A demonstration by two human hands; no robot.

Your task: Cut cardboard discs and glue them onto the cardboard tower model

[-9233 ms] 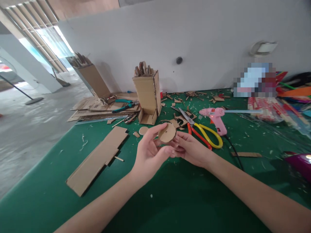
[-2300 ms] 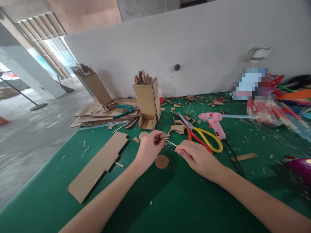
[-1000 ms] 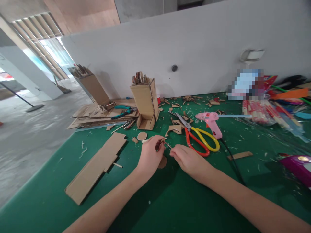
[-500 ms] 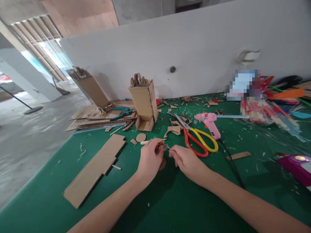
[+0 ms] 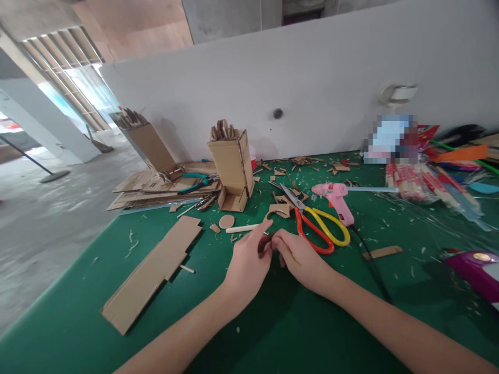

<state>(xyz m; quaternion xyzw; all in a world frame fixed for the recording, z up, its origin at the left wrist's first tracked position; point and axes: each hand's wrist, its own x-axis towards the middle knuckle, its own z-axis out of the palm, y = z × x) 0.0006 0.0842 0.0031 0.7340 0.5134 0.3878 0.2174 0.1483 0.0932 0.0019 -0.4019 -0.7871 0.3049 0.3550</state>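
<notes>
Both my hands meet low over the green table (image 5: 296, 332). My left hand (image 5: 246, 262) is closed, pinching a small brown cardboard disc (image 5: 265, 243) edge-on between thumb and fingers. My right hand (image 5: 299, 258) is closed in a pinch right against the disc, on a thin stick that its fingers almost hide. Just beyond my left hand lie a white stick (image 5: 241, 228) and a small round cardboard piece (image 5: 226, 222). The larger disc that lay under my hands is hidden.
Orange-and-yellow scissors (image 5: 320, 229) and a pink glue gun (image 5: 338, 198) with its black cable lie to the right. An upright cardboard box (image 5: 232, 166), pliers (image 5: 197, 183), a long cardboard strip (image 5: 156, 267), scraps, packets of sticks (image 5: 421, 182) and a purple object (image 5: 475, 270) surround them.
My hands have drawn together and sunk toward the table. The stick, visible between them before, is now nearly covered, and the disc on the table is hidden.
</notes>
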